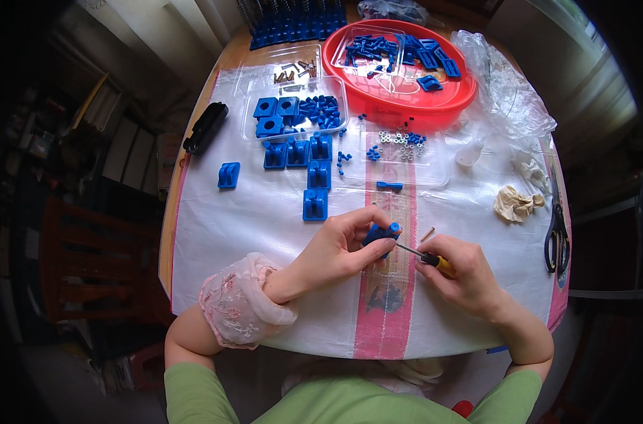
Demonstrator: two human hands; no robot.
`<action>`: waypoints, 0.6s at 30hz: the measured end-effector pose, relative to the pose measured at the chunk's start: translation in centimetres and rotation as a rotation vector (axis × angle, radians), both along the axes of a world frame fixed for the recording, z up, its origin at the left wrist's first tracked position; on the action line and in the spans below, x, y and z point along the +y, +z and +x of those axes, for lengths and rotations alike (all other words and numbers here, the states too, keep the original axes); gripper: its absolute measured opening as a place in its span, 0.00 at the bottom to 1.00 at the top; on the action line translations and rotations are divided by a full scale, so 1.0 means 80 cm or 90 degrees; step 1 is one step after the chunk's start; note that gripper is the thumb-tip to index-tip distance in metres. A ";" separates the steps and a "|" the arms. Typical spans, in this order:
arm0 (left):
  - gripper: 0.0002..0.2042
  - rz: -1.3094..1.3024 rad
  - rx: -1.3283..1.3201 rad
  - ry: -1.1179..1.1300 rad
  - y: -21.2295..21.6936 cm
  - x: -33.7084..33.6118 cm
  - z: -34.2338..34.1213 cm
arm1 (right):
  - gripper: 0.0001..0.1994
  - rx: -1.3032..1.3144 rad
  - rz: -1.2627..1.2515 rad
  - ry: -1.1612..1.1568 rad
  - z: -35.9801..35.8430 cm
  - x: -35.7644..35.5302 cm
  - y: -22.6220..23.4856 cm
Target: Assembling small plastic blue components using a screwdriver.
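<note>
Between the fingers and thumb of my left hand (342, 247) is a small blue plastic part (378, 234), partly hidden by them. My right hand (465, 272) is closed around a screwdriver (438, 264) with a yellow and black handle. Its metal shaft points left, and the tip meets the blue part near my left thumb; the exact contact is hidden. Just beyond my right hand lies a brass-coloured screw or pin (427, 234). Farther off is a slim blue piece (389, 186). Several blue square-based parts (316, 205) stand in a column beyond my left hand.
A clear tray (248, 134) holds blue blocks; metal pins (287, 76) lie behind it. White rings (394, 138) and tiny blue bits lie right of it. A red basin (434, 106) stands at the back. Scissors (558, 240), crumpled paper (517, 205) and a black case (207, 127) lie near the edges.
</note>
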State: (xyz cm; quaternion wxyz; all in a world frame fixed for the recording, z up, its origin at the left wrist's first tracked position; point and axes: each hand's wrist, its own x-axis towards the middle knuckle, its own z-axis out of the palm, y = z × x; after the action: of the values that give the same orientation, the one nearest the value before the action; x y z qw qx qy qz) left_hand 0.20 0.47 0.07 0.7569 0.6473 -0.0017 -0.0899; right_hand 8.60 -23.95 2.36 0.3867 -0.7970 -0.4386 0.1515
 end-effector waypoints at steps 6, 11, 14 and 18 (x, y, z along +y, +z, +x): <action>0.09 -0.021 0.001 0.008 0.000 -0.001 0.000 | 0.11 0.003 0.007 -0.003 0.000 0.001 0.001; 0.10 0.002 -0.012 -0.001 -0.007 0.002 0.000 | 0.11 -0.009 0.013 -0.001 0.000 0.002 0.001; 0.10 -0.008 -0.018 0.005 -0.009 0.000 0.000 | 0.11 -0.003 0.013 -0.003 0.000 0.001 0.000; 0.10 0.002 -0.013 0.001 -0.005 0.001 0.000 | 0.11 0.006 0.010 -0.005 -0.001 0.001 0.001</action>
State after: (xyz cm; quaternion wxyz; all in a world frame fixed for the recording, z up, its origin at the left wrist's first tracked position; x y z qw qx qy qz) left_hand 0.16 0.51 -0.32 0.7559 0.6495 -0.0089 -0.0825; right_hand 8.55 -23.84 2.44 0.3957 -0.7950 -0.4346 0.1498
